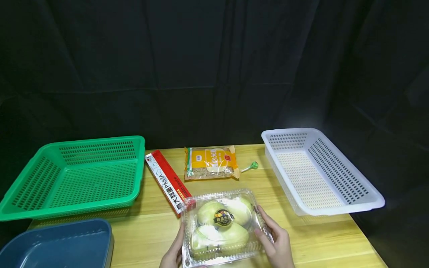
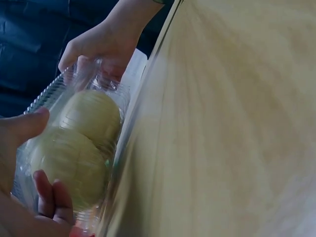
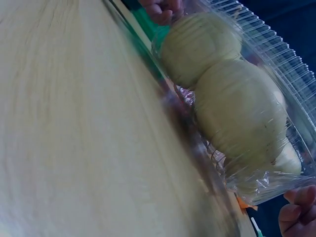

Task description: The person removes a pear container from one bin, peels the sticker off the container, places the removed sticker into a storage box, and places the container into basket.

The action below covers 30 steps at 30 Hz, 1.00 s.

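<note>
A clear plastic clamshell box (image 1: 219,227) of pale green fruit (image 1: 234,236) is held between both hands at the front of the table. It bears a round black label (image 1: 223,218) on its lid. My left hand (image 1: 173,248) grips the box's left side, partly hidden by it. The right hand (image 1: 276,242) grips the opposite side, thumb over the lid's edge. In the left wrist view, large rounded fruits (image 2: 69,163) show through the plastic. The right wrist view shows the box (image 3: 276,54) tilted, its lower side facing the wooden table.
A green basket (image 1: 140,178) and a blue tray (image 1: 108,242) stand at left, a white basket (image 1: 283,178) at right. Behind the box lie a red-and-white pasta box (image 1: 167,178), a yellow-orange bag of grain (image 1: 211,162) and a green-wrapped lollipop (image 1: 254,165). Dark cloth (image 1: 187,74) hangs behind.
</note>
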Available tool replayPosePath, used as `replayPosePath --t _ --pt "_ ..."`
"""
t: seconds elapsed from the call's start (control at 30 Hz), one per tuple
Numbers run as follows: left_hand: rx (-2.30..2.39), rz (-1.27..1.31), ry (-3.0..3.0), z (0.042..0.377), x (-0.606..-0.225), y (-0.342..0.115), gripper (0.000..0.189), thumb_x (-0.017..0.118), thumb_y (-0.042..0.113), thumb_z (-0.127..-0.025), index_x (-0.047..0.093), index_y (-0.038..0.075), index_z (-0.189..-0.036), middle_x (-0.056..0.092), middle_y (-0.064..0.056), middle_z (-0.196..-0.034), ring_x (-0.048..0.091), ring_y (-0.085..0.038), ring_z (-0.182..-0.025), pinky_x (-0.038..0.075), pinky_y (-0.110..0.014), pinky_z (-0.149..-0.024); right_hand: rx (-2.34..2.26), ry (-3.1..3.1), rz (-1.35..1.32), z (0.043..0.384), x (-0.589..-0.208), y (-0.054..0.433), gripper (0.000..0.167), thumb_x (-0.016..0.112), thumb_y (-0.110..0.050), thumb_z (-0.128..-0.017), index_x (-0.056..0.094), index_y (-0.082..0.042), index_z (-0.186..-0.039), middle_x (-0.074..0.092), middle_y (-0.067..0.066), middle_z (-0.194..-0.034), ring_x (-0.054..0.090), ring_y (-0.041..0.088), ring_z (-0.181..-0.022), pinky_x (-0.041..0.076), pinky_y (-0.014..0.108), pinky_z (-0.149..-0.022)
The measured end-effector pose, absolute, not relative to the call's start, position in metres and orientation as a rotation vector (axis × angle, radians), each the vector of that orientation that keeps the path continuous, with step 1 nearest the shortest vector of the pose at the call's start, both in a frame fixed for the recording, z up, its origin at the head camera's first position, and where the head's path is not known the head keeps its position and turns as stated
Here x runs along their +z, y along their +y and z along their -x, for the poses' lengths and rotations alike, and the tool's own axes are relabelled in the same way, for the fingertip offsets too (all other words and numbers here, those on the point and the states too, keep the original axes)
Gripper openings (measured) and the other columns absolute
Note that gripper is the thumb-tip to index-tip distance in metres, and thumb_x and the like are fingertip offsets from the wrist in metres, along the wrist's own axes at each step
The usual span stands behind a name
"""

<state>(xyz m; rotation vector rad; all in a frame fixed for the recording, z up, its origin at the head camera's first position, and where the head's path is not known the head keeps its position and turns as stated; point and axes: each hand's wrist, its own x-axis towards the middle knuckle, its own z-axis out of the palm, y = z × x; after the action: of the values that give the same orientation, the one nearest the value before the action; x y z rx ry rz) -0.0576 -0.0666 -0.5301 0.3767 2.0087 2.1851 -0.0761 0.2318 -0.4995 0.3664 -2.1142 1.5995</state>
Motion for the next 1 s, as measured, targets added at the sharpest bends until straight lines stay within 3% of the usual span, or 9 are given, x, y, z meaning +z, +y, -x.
replayPosePath --t 0.1,0.23,0.47,0.57,0.63,0.7,0.83,0.9,1.0 --pt "2.117 -0.43 1.982 0.062 -0.536 -0.07 0.118 0.081 -0.015 -0.076 -0.003 -0.019 -0.158 -0.003 -0.053 -0.159 0.033 -0.061 -0.14 0.047 -0.017 -0.102 1.601 -2.124 -0.364 0.077 -0.502 0.233 0.05 0.062 0.017 -0.091 0.053 0.02 -0.14 0.052 0.04 -0.141 0.053 -0.001 -0.133 0.043 0.017 -0.106" --pt "2.066 -0.495 1.983 0.065 -0.539 -0.073 0.119 0.08 -0.017 -0.075 -0.008 -0.02 -0.157 -0.008 -0.054 -0.157 0.036 -0.06 -0.138 0.05 -0.02 -0.101 1.592 -2.133 -0.371 0.077 -0.505 0.234 0.05 0.061 0.017 -0.091 0.052 0.021 -0.14 0.053 0.04 -0.141 0.053 -0.003 -0.132 0.043 0.017 -0.105" --pt "2.055 -0.43 2.056 0.063 -0.532 -0.069 0.116 0.082 -0.014 -0.077 0.0 -0.019 -0.159 -0.002 -0.05 -0.161 0.038 -0.06 -0.137 0.053 -0.023 -0.1 1.535 -2.196 -0.334 0.08 -0.506 0.232 0.05 0.063 0.012 -0.094 0.054 0.016 -0.143 0.055 0.035 -0.144 0.052 -0.003 -0.13 0.044 0.017 -0.103" --pt "2.076 -0.517 2.161 0.063 -0.541 -0.07 0.117 0.085 -0.011 -0.074 0.007 -0.015 -0.162 0.003 -0.051 -0.161 0.046 -0.03 -0.144 0.055 -0.023 -0.097 1.516 -2.236 -0.29 0.079 -0.504 0.231 0.05 0.064 0.009 -0.095 0.054 0.015 -0.144 0.056 0.033 -0.145 0.052 -0.002 -0.13 0.046 0.018 -0.102" --pt "2.041 -0.59 2.354 0.062 -0.55 -0.071 0.124 0.091 -0.002 -0.07 0.015 -0.001 -0.168 0.012 -0.045 -0.164 0.041 -0.006 -0.144 0.054 -0.021 -0.098 1.477 -2.27 -0.271 0.079 -0.501 0.231 0.05 0.066 0.007 -0.096 0.055 0.013 -0.145 0.057 0.032 -0.146 0.059 0.0 -0.126 0.053 0.018 -0.096" --pt "1.953 -0.637 2.589 0.06 -0.551 -0.071 0.129 0.097 0.012 -0.066 0.021 0.011 -0.17 0.022 -0.041 -0.165 0.035 0.006 -0.142 0.053 -0.022 -0.098 1.401 -2.314 -0.227 0.078 -0.498 0.232 0.05 0.069 0.004 -0.095 0.058 0.01 -0.144 0.059 0.031 -0.146 0.063 0.0 -0.114 0.058 0.016 -0.084" --pt "1.741 -0.379 2.789 0.056 -0.519 -0.065 0.134 0.102 0.045 -0.063 0.025 0.026 -0.171 0.03 -0.023 -0.171 0.041 -0.022 -0.148 0.055 -0.038 -0.101 1.209 -2.354 -0.179 0.08 -0.487 0.235 0.053 0.076 -0.001 -0.092 0.062 0.002 -0.144 0.064 0.024 -0.143 0.058 0.007 -0.094 0.051 0.022 -0.067" --pt "1.654 -0.245 2.771 0.057 -0.502 -0.061 0.135 0.099 0.058 -0.064 0.024 0.022 -0.171 0.027 -0.015 -0.175 0.045 -0.037 -0.146 0.056 -0.048 -0.101 1.134 -2.353 -0.183 0.083 -0.48 0.236 0.056 0.078 -0.002 -0.09 0.063 -0.001 -0.144 0.065 0.02 -0.141 0.057 0.007 -0.099 0.048 0.021 -0.073" --pt "1.588 -0.138 2.72 0.059 -0.484 -0.058 0.133 0.095 0.062 -0.065 0.024 0.02 -0.171 0.022 -0.01 -0.177 0.047 -0.048 -0.143 0.054 -0.06 -0.101 1.08 -2.33 -0.216 0.087 -0.47 0.236 0.06 0.082 -0.002 -0.085 0.066 -0.004 -0.142 0.067 0.015 -0.139 0.058 0.008 -0.109 0.045 0.019 -0.084"
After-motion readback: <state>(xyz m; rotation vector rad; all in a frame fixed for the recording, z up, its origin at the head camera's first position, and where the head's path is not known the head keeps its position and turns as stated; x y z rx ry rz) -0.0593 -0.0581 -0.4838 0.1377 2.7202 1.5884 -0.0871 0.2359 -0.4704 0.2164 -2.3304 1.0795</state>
